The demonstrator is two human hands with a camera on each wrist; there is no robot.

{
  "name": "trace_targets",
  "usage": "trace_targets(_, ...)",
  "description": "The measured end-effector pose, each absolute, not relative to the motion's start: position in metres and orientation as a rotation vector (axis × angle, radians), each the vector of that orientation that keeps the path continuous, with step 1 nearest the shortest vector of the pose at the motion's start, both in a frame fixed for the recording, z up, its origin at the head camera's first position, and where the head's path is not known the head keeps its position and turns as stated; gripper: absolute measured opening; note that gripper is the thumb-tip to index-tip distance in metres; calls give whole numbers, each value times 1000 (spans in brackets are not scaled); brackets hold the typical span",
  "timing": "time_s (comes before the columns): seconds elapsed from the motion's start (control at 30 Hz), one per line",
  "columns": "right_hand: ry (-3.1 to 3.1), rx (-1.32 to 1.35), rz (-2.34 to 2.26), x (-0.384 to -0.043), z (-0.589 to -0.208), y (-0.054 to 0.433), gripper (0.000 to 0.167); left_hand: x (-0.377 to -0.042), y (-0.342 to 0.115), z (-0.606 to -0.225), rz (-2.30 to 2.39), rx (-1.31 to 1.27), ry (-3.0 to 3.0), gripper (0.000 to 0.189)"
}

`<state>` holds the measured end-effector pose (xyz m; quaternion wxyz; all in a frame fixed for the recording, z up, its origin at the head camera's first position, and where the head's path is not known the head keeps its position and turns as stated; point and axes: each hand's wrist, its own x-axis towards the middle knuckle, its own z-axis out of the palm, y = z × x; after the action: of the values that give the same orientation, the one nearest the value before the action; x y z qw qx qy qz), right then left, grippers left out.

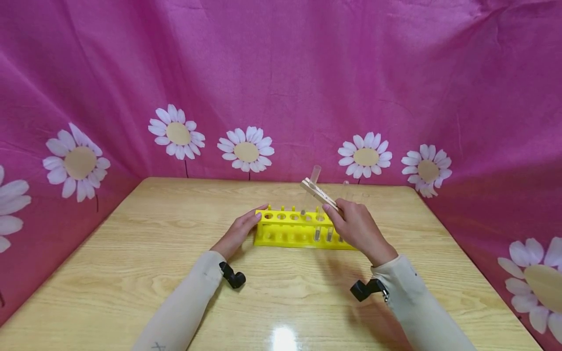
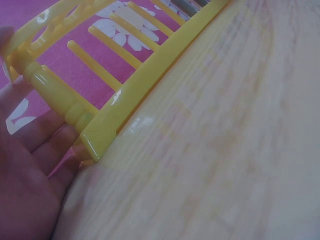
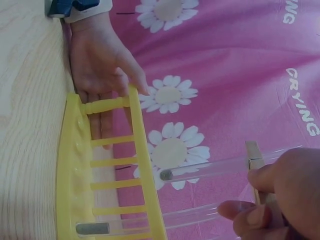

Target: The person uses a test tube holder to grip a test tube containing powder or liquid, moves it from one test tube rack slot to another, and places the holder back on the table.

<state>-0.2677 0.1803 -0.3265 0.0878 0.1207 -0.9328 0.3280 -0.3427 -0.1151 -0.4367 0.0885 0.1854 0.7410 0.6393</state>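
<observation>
A yellow test tube rack stands on the table. My left hand holds its left end, thumb on the top plate and fingers behind the end post. In my right hand is a wooden test tube holder, gripped by its rear part. The holder clasps a clear test tube near its upper end. Grey matter fills that tube's rounded bottom, which hangs tilted just above the rack's top plate. Other test tubes with grey contents stand at the rack's right side, partly hidden by my right hand.
The light wooden table runs back to a pink cloth printed with white daisies, which also covers both sides. Yellow pegs stick up along the rack's rear edge. Black wrist cameras sit on both sleeves.
</observation>
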Motion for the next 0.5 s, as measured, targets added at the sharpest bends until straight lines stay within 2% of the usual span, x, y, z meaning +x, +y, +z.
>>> trace_targets(0.5,-2742,418,970,-267,-330,175,32,-343,-115,-436,1900,567,2199,56)
